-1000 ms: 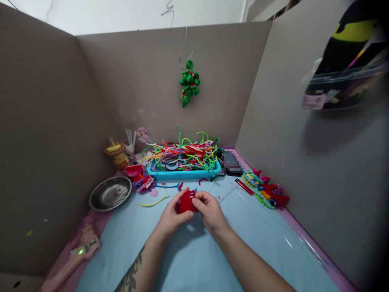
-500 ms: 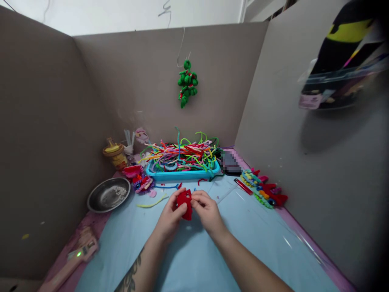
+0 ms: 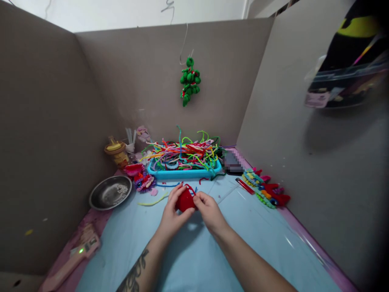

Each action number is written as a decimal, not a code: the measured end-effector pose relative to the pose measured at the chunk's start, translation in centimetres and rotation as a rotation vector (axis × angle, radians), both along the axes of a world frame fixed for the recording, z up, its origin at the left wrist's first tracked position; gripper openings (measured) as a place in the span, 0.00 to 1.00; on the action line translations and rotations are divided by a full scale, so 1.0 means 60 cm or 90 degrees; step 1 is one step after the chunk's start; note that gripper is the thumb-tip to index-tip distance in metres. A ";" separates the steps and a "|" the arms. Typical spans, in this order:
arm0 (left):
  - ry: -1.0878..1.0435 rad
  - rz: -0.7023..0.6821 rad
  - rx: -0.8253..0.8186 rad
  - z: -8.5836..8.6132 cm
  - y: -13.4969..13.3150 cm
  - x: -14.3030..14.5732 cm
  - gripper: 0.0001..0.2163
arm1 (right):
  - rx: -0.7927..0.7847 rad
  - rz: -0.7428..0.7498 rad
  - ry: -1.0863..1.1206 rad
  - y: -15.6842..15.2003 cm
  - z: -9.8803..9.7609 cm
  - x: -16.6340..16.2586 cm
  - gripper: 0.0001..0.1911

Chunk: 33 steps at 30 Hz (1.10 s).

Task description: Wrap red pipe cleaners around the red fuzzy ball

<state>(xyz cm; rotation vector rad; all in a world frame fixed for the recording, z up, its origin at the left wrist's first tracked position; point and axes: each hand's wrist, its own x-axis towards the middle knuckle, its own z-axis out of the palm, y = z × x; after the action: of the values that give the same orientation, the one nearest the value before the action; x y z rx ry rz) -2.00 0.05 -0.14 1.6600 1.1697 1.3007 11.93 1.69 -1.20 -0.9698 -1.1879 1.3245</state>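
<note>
Left hand (image 3: 173, 213) gripping red fuzzy piece (image 3: 184, 201) between thumb and fingers, over the middle of the blue tabletop (image 3: 243, 251); right hand (image 3: 209, 209) pinching its right edge. Yellow-green pipe cleaner (image 3: 153, 200) just left. Farther left: metal bowl (image 3: 99, 199); near left, pink tool with lit green light (image 3: 73, 259). Right: red cutter (image 3: 245, 186) beside colorful fuzzy pieces (image 3: 264, 190). Far center: blue tray (image 3: 185, 175) heaped with pipe cleaners (image 3: 194, 152).

I count two bare hands (image 3: 174, 210) (image 3: 209, 211), one held red fuzzy piece (image 3: 184, 202), one round metal bowl (image 3: 101, 198) and one rectangular blue tray (image 3: 184, 175).
</note>
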 end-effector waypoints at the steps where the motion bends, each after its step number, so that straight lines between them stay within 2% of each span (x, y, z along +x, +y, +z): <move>1: 0.003 -0.007 0.001 -0.002 0.000 0.000 0.26 | -0.014 0.000 0.014 0.000 -0.003 -0.002 0.18; 4: -0.005 0.000 -0.005 -0.006 0.002 0.000 0.26 | -0.044 0.021 0.041 0.002 -0.006 -0.004 0.19; 7: -0.085 0.015 -0.062 -0.004 0.006 -0.001 0.28 | -0.057 0.043 0.036 0.004 0.000 0.000 0.20; 12: -0.198 0.044 -0.133 0.006 0.009 -0.001 0.31 | -0.005 0.051 0.004 -0.002 0.020 0.003 0.13; 19: -0.174 0.076 -0.094 -0.004 0.009 0.002 0.30 | 0.073 -0.037 -0.104 -0.010 0.027 0.001 0.08; 25: -0.228 0.006 -0.154 0.000 0.010 0.001 0.32 | -0.017 0.017 0.041 -0.005 0.017 0.000 0.12; 30: -0.284 0.012 -0.204 0.009 0.008 0.000 0.32 | -0.100 0.047 0.094 -0.002 0.014 0.000 0.16; 33: -0.295 0.008 -0.221 0.008 0.007 0.002 0.32 | -0.105 0.055 0.107 -0.001 0.011 -0.001 0.16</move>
<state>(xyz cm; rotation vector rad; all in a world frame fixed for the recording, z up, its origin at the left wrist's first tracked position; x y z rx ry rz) -1.87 0.46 0.34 1.0340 1.0467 1.3103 11.87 1.60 -0.55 -0.9118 -1.0136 1.5604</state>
